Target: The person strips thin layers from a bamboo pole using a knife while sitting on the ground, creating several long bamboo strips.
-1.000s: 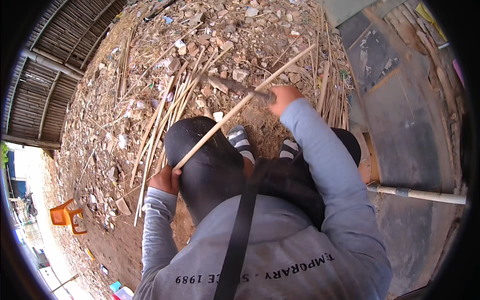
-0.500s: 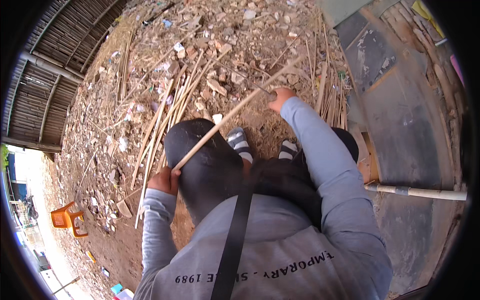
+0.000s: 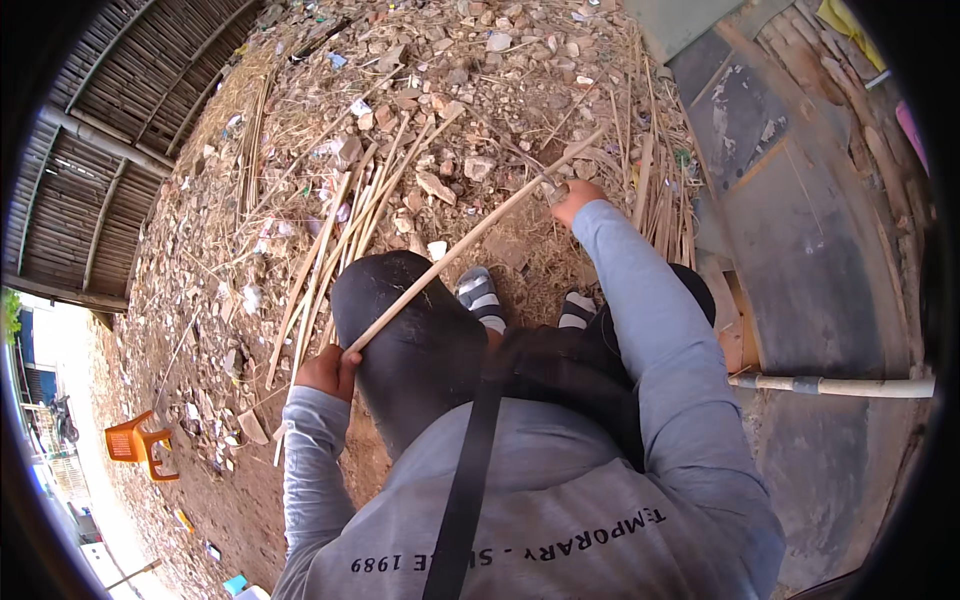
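Observation:
A long pale bamboo strip (image 3: 450, 258) slants across my left knee, with its far end up and to the right. My left hand (image 3: 327, 372) is closed around its near end. My right hand (image 3: 578, 202) grips the handle (image 3: 557, 193) of a thin, long-bladed knife, close to the strip's far part. The blade runs away to the upper left and crosses the strip; it blends into the rubble, so I cannot tell exactly where it touches.
Bamboo strips (image 3: 372, 195) lie beyond my left knee, and another bundle (image 3: 655, 175) lies at the right. Stones and litter cover the ground (image 3: 290, 150). Dark sheets (image 3: 810, 260) and a pale pole (image 3: 850, 386) are on the right. An orange plastic chair (image 3: 140, 445) stands at the left.
My right hand has shifted slightly right and down with the knife, and the blade's angle has changed. My left hand still holds the strip's near end in about the same place.

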Available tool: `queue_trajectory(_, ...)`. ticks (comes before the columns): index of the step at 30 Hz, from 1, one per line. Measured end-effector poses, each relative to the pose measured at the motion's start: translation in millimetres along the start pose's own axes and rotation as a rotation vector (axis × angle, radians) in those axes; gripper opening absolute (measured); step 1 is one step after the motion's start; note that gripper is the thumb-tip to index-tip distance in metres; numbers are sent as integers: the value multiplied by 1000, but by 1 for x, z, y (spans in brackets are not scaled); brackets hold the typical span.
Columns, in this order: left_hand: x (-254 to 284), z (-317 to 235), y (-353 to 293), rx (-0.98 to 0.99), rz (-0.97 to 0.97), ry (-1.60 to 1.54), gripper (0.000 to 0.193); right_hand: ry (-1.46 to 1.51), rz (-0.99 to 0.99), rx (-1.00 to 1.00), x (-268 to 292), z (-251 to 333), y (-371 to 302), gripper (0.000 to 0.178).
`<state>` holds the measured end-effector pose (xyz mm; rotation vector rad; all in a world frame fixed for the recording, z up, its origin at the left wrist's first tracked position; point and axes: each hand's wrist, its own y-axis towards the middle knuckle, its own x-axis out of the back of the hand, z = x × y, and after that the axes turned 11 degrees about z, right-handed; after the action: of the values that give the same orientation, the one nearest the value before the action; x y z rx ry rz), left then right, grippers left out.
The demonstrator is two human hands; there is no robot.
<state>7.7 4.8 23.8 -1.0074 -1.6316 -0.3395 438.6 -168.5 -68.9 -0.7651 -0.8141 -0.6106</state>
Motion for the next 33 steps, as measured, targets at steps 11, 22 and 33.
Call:
queue_trajectory(11,-8,7,5,2,30,2,40,-53,105,142,15,34,-35,32)
queue_trajectory(22,-8,1,1,29,37,83,41,-95,41,211,-11,21,-21,39)
queue_trajectory(33,-4,-1,0,36,29,102,39,-190,245,333,22,73,-69,32)
